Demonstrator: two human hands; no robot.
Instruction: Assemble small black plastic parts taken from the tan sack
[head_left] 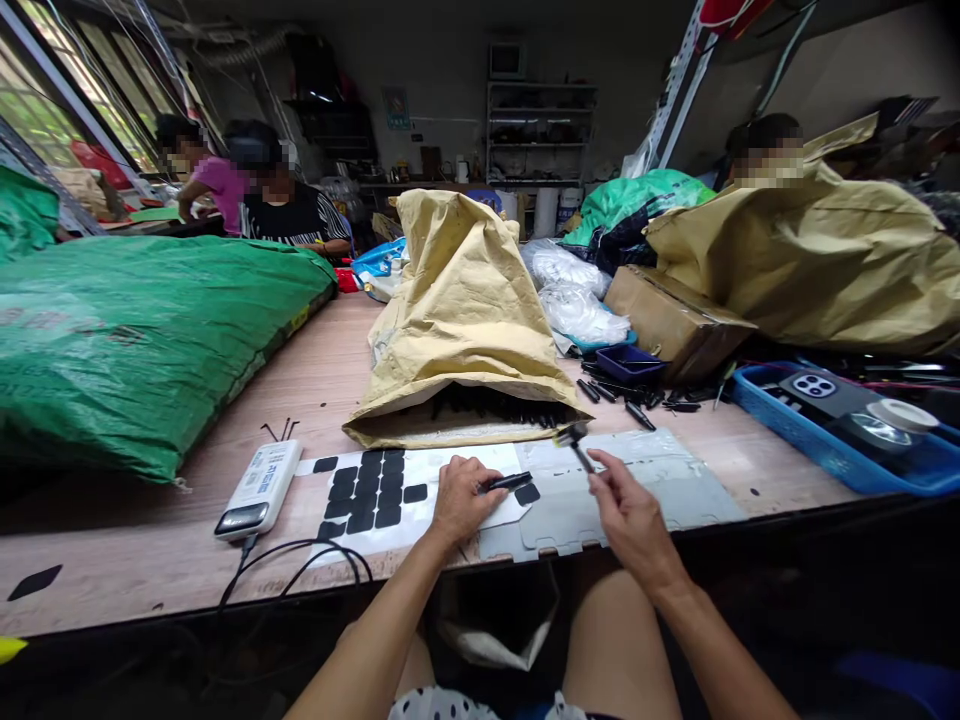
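Note:
My left hand is closed on a slim black tube, pen-like in shape, held level just above the work surface. My right hand grips the handle of a small hammer-like tool with a dark head, raised in front of the paper sack's mouth. Between the hands a black rounded square lies near the tube's tip. Rows of similar black squares stick to a white sheet left of my left hand. A grey board lies under my right hand.
A tan paper sack opens toward me with black pieces inside. A green sack fills the left; a power bank with cables stands before it. Right are loose black tubes, a cardboard box and a blue tray. People sit behind.

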